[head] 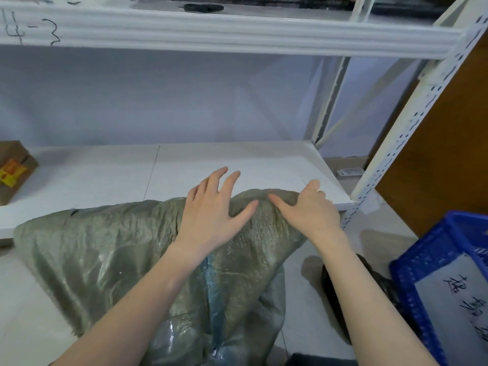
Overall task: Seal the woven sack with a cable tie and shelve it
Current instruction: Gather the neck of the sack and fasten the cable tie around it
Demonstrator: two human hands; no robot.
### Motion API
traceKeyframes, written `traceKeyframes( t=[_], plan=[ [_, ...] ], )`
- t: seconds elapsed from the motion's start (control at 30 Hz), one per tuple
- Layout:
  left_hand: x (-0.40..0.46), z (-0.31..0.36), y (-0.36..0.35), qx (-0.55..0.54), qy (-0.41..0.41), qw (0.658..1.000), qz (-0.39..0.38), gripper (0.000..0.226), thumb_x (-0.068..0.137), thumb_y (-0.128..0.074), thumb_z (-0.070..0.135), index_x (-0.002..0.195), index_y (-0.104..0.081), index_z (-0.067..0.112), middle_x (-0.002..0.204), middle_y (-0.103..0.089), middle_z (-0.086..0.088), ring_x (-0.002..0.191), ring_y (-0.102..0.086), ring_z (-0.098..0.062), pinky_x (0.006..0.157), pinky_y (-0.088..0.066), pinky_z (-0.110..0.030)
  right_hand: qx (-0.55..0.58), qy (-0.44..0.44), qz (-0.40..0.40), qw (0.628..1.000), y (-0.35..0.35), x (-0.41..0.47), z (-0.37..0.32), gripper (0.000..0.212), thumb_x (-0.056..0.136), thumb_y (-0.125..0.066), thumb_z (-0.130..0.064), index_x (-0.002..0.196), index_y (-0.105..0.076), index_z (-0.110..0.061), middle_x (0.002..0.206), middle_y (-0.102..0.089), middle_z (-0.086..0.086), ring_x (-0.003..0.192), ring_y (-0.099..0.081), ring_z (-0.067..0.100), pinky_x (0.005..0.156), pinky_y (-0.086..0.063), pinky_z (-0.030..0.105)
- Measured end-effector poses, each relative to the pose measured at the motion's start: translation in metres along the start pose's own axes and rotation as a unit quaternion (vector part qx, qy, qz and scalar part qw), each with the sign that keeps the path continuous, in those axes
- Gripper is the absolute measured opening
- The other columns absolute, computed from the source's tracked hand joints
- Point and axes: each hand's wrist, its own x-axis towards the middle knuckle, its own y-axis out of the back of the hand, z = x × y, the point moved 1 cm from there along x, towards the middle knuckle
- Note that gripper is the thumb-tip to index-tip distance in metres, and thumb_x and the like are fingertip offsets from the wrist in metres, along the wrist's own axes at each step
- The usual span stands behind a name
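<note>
At the front lip of a white metal shelf (pixel 237 165), a grey-green woven sack (pixel 105 249) lies partly over the edge, its upper corner resting on the board while the rest droops toward the floor and runs out of the bottom of the view. How full it is cannot be judged, and neither its mouth nor any tie on it can be made out. The left hand (pixel 211 215) lies flat on the sack's high fold, fingers spread and extended, the two longest reaching past the fabric over the bare shelf. The right hand (pixel 309 207) sits just beside it at the sack's corner, thumb stretched along the cloth toward the left hand; its other fingers curl over the far side of the fold, so whether they pinch the fabric cannot be told. On the shelf's left end a brown cardboard box (pixel 13 170) with a yellow label is cut off by the frame edge. To the right, a blue plastic crate (pixel 412 262) holds a sheet with handwriting, only partly visible. A dark object on the floor near the right forearm is too obscured to identify.
</note>
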Motion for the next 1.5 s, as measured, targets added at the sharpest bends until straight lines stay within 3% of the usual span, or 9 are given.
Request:
traceKeyframes(
  t=[0.23, 0.43, 0.57, 0.77, 0.83, 0.9, 1.17, 1.37, 1.5],
  plan=[
    [0.003, -0.001, 0.011, 0.0, 0.119, 0.99, -0.071, 0.074, 0.086, -0.024, 0.071, 0.144, -0.024, 0.025, 0.117, -0.061, -0.01, 0.108, -0.056, -0.032, 0.087, -0.041, -0.043, 0.189, 0.063, -0.033, 0.979, 0.005, -0.002, -0.017, 0.034, 0.083, -0.059, -0.014, 0.104, -0.032, -0.011, 0.084, -0.047, -0.001, 0.077, -0.051, 0.02, 0.058, -0.04, 0.024],
    [0.008, -0.005, 0.024, -0.118, 0.219, 0.954, -0.168, 0.08, 0.084, -0.011, 0.075, 0.145, -0.022, 0.025, 0.101, -0.064, -0.007, 0.098, -0.055, -0.028, 0.077, -0.035, -0.038, 0.522, 0.086, -0.08, 0.845, 0.008, -0.002, -0.034, 0.048, 0.071, -0.03, 0.026, 0.077, -0.027, -0.02, 0.079, -0.044, 0.006, 0.073, -0.046, 0.019, 0.05, -0.034, 0.024],
    [0.012, 0.003, 0.024, -0.374, 0.254, 0.867, -0.21, 0.084, 0.077, -0.021, 0.081, 0.145, -0.022, 0.031, 0.143, -0.043, -0.001, 0.128, -0.044, -0.024, 0.106, -0.033, -0.042, 0.607, 0.101, -0.103, 0.781, 0.008, -0.006, -0.039, 0.045, 0.06, -0.031, 0.024, 0.076, -0.026, -0.017, 0.068, -0.038, 0.007, 0.063, -0.042, 0.019, 0.042, -0.031, 0.019],
    [0.024, 0.008, 0.028, -0.604, 0.291, 0.739, -0.064, 0.084, 0.058, -0.081, 0.052, 0.126, -0.054, 0.009, 0.113, -0.068, -0.011, 0.098, -0.067, -0.019, 0.085, -0.053, -0.032, 0.629, 0.134, -0.179, 0.745, 0.009, -0.019, -0.051, 0.035, 0.049, -0.034, 0.01, 0.07, -0.026, -0.018, 0.048, -0.035, -0.008, 0.047, -0.032, 0.008, 0.041, -0.024, 0.02],
    [0.026, 0.006, 0.029, -0.65, 0.268, 0.711, 0.0, 0.037, 0.075, -0.076, 0.019, 0.106, -0.066, 0.001, 0.087, -0.074, -0.009, 0.074, -0.069, -0.013, 0.069, -0.055, -0.024, 0.652, 0.136, -0.203, 0.717, 0.009, -0.02, -0.054, 0.035, 0.051, -0.034, 0.009, 0.073, -0.025, -0.017, 0.054, -0.049, -0.008, 0.051, -0.041, 0.009, 0.042, -0.03, 0.019],
    [0.024, 0.008, 0.035, -0.666, 0.248, 0.701, 0.055, 0.004, 0.082, -0.066, 0.004, 0.083, -0.069, 0.004, 0.068, -0.072, -0.005, 0.062, -0.067, -0.013, 0.061, -0.054, -0.021, 0.641, 0.122, -0.204, 0.73, 0.007, -0.018, -0.055, 0.033, 0.057, -0.042, 0.004, 0.075, -0.026, -0.019, 0.071, -0.058, -0.003, 0.059, -0.049, 0.011, 0.047, -0.036, 0.021],
    [0.023, 0.008, 0.047, -0.664, 0.18, 0.713, 0.137, 0.006, 0.091, -0.058, 0.02, 0.089, -0.063, 0.016, 0.097, -0.068, -0.008, 0.091, -0.064, -0.02, 0.085, -0.05, -0.036, 0.346, 0.116, -0.232, 0.902, 0.005, -0.029, -0.051, 0.055, 0.076, -0.059, -0.055, 0.1, -0.032, -0.015, 0.087, -0.046, -0.007, 0.077, -0.048, 0.004, 0.069, -0.041, 0.024],
    [0.017, 0.023, 0.05, -0.68, 0.059, 0.731, 0.005, 0.016, 0.088, -0.054, 0.014, 0.1, -0.062, 0.02, 0.102, -0.067, 0.001, 0.104, -0.062, -0.015, 0.098, -0.045, -0.033, 0.416, 0.157, -0.222, 0.868, -0.01, -0.034, -0.066, 0.077, 0.07, -0.078, -0.031, 0.13, -0.032, -0.017, 0.12, -0.054, -0.016, 0.108, -0.051, -0.007, 0.095, -0.04, 0.02],
    [0.019, 0.022, 0.052, -0.623, 0.061, 0.778, -0.045, 0.024, 0.086, -0.049, 0.037, 0.1, -0.061, 0.021, 0.11, -0.066, -0.003, 0.111, -0.06, -0.018, 0.103, -0.04, -0.038, 0.507, 0.135, -0.214, 0.824, -0.012, -0.036, -0.073, 0.045, 0.076, -0.071, -0.006, 0.118, -0.056, -0.015, 0.114, -0.065, -0.002, 0.107, -0.06, 0.008, 0.097, -0.046, 0.028]
  ],
)
